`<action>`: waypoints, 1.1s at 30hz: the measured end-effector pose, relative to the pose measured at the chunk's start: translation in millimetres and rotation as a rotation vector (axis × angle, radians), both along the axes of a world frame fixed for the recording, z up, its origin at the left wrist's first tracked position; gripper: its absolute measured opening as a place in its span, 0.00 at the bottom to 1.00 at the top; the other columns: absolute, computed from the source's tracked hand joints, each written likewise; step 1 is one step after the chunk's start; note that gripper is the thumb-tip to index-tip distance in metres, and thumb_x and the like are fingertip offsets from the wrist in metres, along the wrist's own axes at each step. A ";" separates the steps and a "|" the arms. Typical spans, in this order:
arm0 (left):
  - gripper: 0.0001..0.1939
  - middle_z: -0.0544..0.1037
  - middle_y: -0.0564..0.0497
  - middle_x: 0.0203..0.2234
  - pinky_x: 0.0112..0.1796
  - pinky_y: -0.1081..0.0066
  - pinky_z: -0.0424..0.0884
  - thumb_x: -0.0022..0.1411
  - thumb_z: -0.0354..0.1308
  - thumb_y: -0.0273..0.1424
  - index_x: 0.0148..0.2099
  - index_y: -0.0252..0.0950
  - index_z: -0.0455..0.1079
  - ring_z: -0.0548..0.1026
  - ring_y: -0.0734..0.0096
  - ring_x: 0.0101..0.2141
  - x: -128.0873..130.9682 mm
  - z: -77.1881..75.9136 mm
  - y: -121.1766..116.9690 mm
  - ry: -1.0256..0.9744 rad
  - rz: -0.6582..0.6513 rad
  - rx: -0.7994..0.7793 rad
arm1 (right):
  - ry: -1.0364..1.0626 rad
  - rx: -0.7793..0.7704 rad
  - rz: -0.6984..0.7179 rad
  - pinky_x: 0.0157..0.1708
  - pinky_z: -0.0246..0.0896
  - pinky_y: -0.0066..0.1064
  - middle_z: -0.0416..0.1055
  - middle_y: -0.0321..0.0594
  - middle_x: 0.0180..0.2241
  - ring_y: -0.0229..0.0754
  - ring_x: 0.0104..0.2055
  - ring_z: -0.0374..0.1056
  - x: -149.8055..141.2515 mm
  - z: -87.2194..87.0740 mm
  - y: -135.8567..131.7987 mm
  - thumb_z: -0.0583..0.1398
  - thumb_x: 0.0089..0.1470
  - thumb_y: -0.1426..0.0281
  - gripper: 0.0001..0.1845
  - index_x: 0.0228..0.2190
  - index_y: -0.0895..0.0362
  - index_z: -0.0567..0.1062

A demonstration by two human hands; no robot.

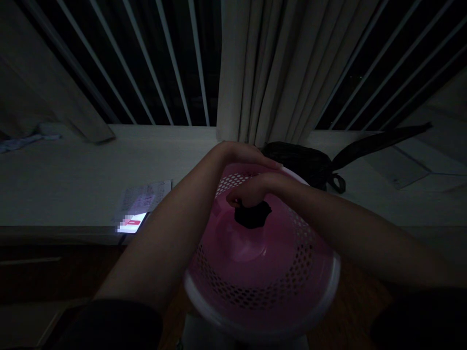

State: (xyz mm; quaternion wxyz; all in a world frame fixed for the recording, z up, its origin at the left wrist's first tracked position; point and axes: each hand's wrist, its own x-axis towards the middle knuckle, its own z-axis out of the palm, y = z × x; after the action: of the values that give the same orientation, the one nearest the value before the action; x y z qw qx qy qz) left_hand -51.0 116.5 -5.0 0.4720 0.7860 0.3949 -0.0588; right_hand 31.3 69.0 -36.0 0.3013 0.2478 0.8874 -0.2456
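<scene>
A round pink plastic basket [242, 287] with perforated sides and a pale rim tilts toward me, its inside in view. My left hand [250, 154] lies over its far rim and grips it, the fingers partly hidden. Down inside the basket, my right hand [251, 190] is closed on a small black cloth [253, 217], which hangs below the fingers near the basket's bottom. The dim light hides the cloth's exact kind.
Behind the basket, a black plastic bag [299, 158] sits on the pale ledge [189, 148]. A lit phone [136, 223] and a printed paper [146, 194] lie at the left. Curtains [266, 73] and barred windows [156, 63] stand beyond.
</scene>
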 end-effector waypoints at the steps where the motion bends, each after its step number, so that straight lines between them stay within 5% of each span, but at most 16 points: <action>1: 0.35 0.75 0.47 0.46 0.47 0.66 0.62 0.50 0.51 0.55 0.53 0.36 0.70 0.69 0.54 0.48 0.1 -0.3 0.2 0.001 -0.001 0.008 | -0.015 0.009 0.023 0.27 0.47 0.27 0.62 0.34 0.29 0.30 0.25 0.53 -0.3 0.2 -0.2 0.51 0.41 0.83 0.15 0.33 0.60 0.68; 14: 0.31 0.76 0.46 0.44 0.46 0.64 0.62 0.48 0.57 0.50 0.50 0.37 0.72 0.69 0.51 0.49 -0.5 3.6 -3.8 0.010 0.054 0.030 | -0.185 -0.102 -0.058 0.31 0.55 0.30 0.69 0.38 0.37 0.36 0.32 0.62 0.7 -9.3 3.5 0.55 0.45 0.79 0.21 0.43 0.58 0.72; 22: 0.31 0.77 0.47 0.42 0.42 0.66 0.65 0.46 0.57 0.53 0.47 0.36 0.73 0.72 0.55 0.44 -0.1 0.8 -2.3 -0.016 0.075 -0.012 | -0.200 -0.002 -0.084 0.34 0.58 0.32 0.69 0.41 0.39 0.40 0.36 0.65 0.7 -9.7 2.7 0.61 0.46 0.69 0.22 0.45 0.60 0.71; 29: 0.34 0.77 0.46 0.40 0.42 0.63 0.65 0.46 0.55 0.57 0.47 0.37 0.73 0.73 0.54 0.42 0.4 2.9 -1.6 0.029 0.052 0.020 | -0.188 0.045 -0.062 0.33 0.59 0.33 0.69 0.44 0.39 0.42 0.36 0.66 -0.6 -10.2 5.0 0.55 0.54 0.60 0.24 0.46 0.64 0.71; 33: 0.34 0.78 0.46 0.40 0.43 0.62 0.64 0.46 0.56 0.56 0.48 0.37 0.73 0.72 0.52 0.44 0.1 3.3 -2.0 0.030 0.061 0.008 | -0.159 0.059 -0.048 0.36 0.57 0.33 0.68 0.44 0.42 0.42 0.40 0.65 -0.9 -6.7 2.8 0.54 0.55 0.64 0.23 0.49 0.62 0.69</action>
State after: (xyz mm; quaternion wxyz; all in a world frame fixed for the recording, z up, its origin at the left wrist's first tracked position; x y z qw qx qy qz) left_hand -50.9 114.5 -1.7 0.4644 0.7745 0.4260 -0.0547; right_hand 30.3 71.8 -42.7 0.3572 0.2966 0.8614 -0.2060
